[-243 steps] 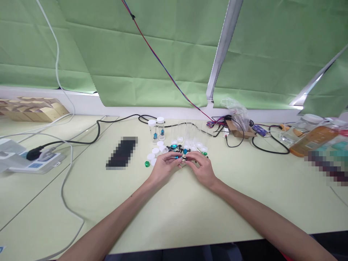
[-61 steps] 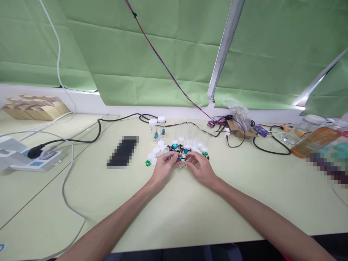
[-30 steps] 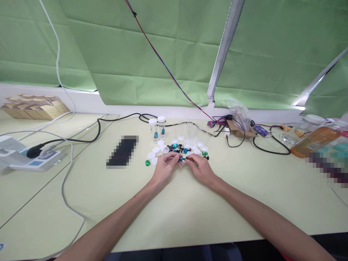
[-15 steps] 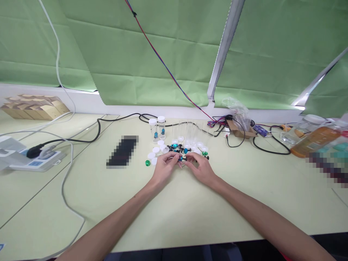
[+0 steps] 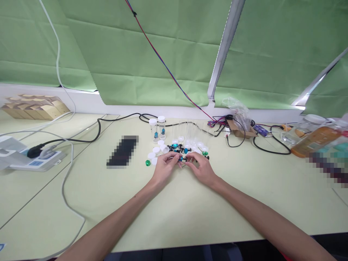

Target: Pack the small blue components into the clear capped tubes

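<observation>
Between my two hands is a small blue-and-black part (image 5: 181,158), too small to name more exactly. My left hand (image 5: 166,165) pinches its blue end between thumb and fingers. The fingers of my right hand (image 5: 199,166) close around its black end. Just beyond them lies a cluster of similar blue and black parts (image 5: 174,145), partly hidden by my fingers. White caps (image 5: 156,149) lie left of the cluster, with a green part (image 5: 148,163) beside them. Two capped clear tubes (image 5: 153,131) stand upright behind, each with a blue part inside.
Several clear tubes (image 5: 193,131) stand behind the cluster. A dark pixelated rectangle (image 5: 123,152) lies to the left, near a white power strip (image 5: 40,161). At the back right are an open cardboard box (image 5: 240,131) and tangled wires; an orange bottle (image 5: 312,141) leans farther right.
Both hands stay in nearly the same place around the small part. The right fingertips have shifted slightly at its black end.
</observation>
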